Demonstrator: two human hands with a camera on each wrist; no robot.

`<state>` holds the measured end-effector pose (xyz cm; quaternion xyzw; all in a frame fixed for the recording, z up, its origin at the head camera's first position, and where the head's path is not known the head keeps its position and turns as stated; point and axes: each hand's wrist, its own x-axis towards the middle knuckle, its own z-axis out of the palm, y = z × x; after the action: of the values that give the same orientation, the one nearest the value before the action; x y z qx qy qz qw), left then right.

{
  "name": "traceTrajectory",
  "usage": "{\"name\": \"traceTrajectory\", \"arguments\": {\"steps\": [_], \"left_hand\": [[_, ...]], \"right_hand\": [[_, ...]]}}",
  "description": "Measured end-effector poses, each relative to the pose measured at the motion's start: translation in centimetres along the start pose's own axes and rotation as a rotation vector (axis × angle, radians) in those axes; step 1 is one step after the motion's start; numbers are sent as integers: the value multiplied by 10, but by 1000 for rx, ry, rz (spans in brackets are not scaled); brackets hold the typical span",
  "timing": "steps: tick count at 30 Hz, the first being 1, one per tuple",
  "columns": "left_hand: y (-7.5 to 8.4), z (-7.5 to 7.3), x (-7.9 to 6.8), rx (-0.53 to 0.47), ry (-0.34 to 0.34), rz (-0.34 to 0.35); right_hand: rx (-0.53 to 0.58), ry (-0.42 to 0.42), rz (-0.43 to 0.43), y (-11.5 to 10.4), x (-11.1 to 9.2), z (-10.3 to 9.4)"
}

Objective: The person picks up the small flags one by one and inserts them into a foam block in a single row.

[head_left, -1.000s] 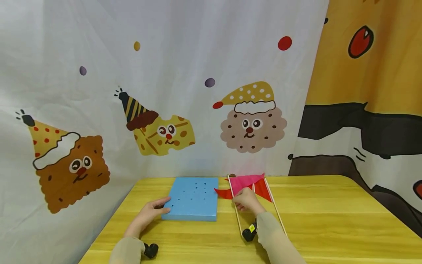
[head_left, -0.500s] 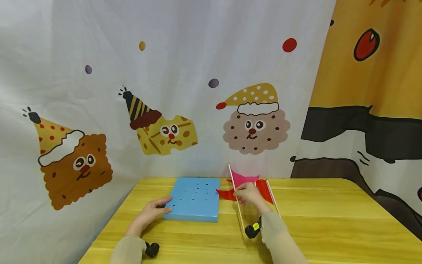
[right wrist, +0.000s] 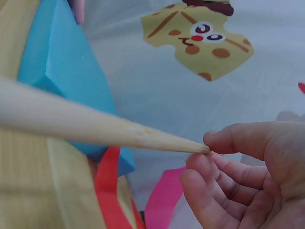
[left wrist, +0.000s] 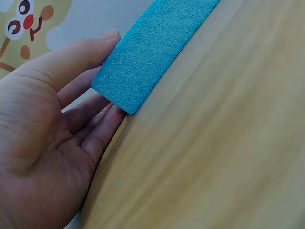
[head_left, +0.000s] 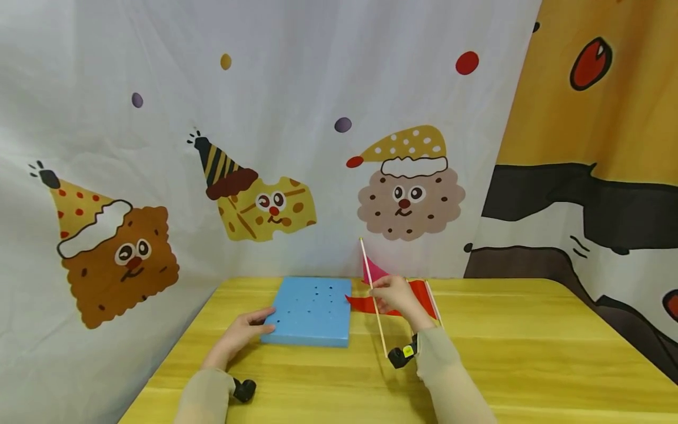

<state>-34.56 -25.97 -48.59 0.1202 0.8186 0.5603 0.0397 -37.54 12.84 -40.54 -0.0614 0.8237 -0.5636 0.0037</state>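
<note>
My right hand pinches the thin wooden stick of a pink pennant flag between thumb and fingertips. The stick stands tilted, its lower end above the table; the hand covers part of the pink cloth. Close up in the right wrist view, the stick crosses in front of the camera. My left hand holds the left edge of a blue foam block with several small holes in its top. In the left wrist view the thumb lies over the block's upper edge, with fingers at its side.
Red pennant flags on sticks lie on the wooden table behind and beside my right hand. One red tip reaches the block's right edge. A printed cloth hangs behind the table.
My right hand has raised the pink flag from lying among the red ones to a more upright tilt, its lower end lifting. The left hand stays at the block.
</note>
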Motion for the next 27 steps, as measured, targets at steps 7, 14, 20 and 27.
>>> {"name": "traceTrajectory", "arguments": {"steps": [7, 14, 20, 27], "left_hand": [[3, -1, -3, 8, 5, -14], [3, -1, -1, 27, 4, -3], [4, 0, 0, 16, 10, 4], [5, -1, -3, 14, -4, 16]], "right_hand": [[-38, -43, -75, -25, 0, 3], [-38, -81, -122, -42, 5, 4], [-68, -107, -200, -54, 14, 11], [-102, -149, -260, -63, 25, 26]]}}
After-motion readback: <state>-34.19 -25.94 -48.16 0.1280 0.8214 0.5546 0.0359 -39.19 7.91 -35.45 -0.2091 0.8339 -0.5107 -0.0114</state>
